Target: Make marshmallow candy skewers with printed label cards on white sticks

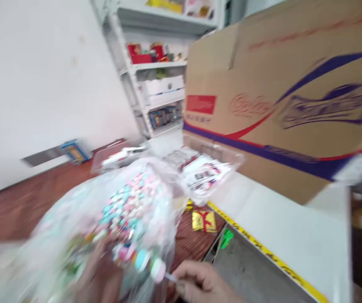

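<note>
- Right hand [204,284], bottom centre, is pinching a thin stick.
- Left hand [100,277], blurred, is gripping the candy bag [120,219].
- Cardboard box [281,105] is filling the upper right.

Big cardboard box [281,105] on white table [291,235], white shelving [155,67] behind — yellow packet [204,221] on floor

cardboard box [281,105]: red script and purple logo, blurred, unreadable | red label [201,104] on box: print too small to read | yellow tape [262,248] on table edge: black marks illegible | no legible text elsewhere
</note>
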The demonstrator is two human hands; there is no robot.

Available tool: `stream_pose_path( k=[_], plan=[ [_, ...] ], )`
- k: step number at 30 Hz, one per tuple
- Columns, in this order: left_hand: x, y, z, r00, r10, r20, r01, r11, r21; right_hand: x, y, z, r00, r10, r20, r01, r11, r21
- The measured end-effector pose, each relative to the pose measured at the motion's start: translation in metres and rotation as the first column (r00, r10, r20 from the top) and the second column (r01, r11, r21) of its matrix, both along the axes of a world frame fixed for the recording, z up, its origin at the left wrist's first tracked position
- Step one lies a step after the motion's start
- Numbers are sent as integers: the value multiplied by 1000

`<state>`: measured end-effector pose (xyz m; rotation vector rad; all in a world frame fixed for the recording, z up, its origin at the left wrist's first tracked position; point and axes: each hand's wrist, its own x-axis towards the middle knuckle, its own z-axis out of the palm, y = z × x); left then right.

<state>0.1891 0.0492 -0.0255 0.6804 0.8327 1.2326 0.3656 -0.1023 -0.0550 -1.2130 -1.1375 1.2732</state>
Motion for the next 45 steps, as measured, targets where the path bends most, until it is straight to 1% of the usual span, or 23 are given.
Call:
stream_pose_path(
  k=[3,6,10,12,14,16,18,20,22,23,25,28,29,31,33,34,35,37,38,39,40,42,45],
  plan=[
    [3,-10,10,980,42,192,-31,998,-57,-12,0,11,980,-35,198,30,999,29],
    [8,-7,11,940,158,302,-132,986,-104,-18,5,7,893,-91,442,-7,977,215],
    [5,-5,11,900,273,339,-202,952,-229,-20,13,-13,678,-371,635,-116,798,591],
    [1,-6,12,905,290,311,-228,949,-219,-20,17,-18,603,-447,661,-180,731,658],
    [0,-8,12,919,275,284,-231,956,-178,-20,20,-19,580,-460,672,-197,722,663],
    [0,-9,11,927,255,273,-219,963,-158,-21,22,-16,628,-411,660,-160,763,627],
    [1,-11,9,929,243,280,-201,965,-171,-24,23,-11,747,-266,610,-109,855,507],
    [2,-11,7,927,212,309,-163,971,-177,-27,24,-5,884,-60,464,-84,955,283],
    [2,-12,4,912,167,374,-112,980,-164,-31,24,1,981,100,166,-103,995,10],
    [3,-12,3,899,146,414,-90,984,-153,-33,24,3,992,122,-26,-124,987,-104],
    [4,-12,0,873,120,473,-63,989,-135,-39,24,4,917,102,-386,-210,945,-250],
    [7,-13,0,866,126,483,-63,987,-144,-47,24,0,784,63,-618,-303,907,-292],
    [9,-13,0,874,146,463,-77,983,-166,-50,25,-3,792,75,-606,-306,907,-288],
    [11,-13,3,888,206,411,-118,966,-229,-52,26,-12,893,140,-428,-266,931,-249],
    [12,-13,5,893,257,369,-156,947,-282,-50,28,-21,987,158,-16,-159,985,-66],
    [12,-13,5,893,273,357,-169,940,-295,-47,30,-25,970,81,231,-107,989,103],
    [12,-13,6,894,283,347,-180,937,-299,-45,32,-28,897,-58,438,-83,951,297],
    [12,-13,5,896,296,330,-201,935,-293,-41,37,-31,693,-357,626,-136,788,600],
    [12,-13,5,896,300,327,-208,935,-288,-40,40,-31,619,-445,647,-177,723,667],
    [13,-14,4,894,302,331,-213,936,-281,-39,42,-30,586,-483,650,-200,691,694],
    [12,-14,4,890,300,343,-211,939,-273,-40,44,-28,600,-467,649,-200,698,687],
    [11,-15,3,884,274,379,-185,949,-254,-43,46,-24,728,-305,614,-155,800,580],
    [1,-17,1,880,217,423,-123,963,-238,-47,46,-22,913,14,409,-126,961,247]
  ],
)
